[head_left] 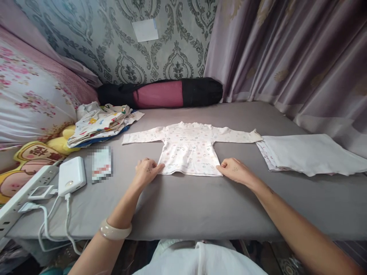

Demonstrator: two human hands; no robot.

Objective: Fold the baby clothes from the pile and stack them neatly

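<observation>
Baby shirt (189,149) flat, sleeves running left–right, both hands at near hem — left hand (147,170) on left corner, grip unclear; right hand (233,170) curled, pinching right corner.

Red characters stand on the yellow cushion (33,153) at the left edge, too skewed to be read. The card (101,164) is pixelated, its print illegible. No text can be read.

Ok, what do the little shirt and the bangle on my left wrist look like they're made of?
The little shirt: soft thin knit, likely cotton, matte; it lies limp and flat, with a printed pattern, where the left hand and right hand pinch its hem. The bangle: hard, smooth, pale, with a sheen; perhaps jade or glass.
</observation>
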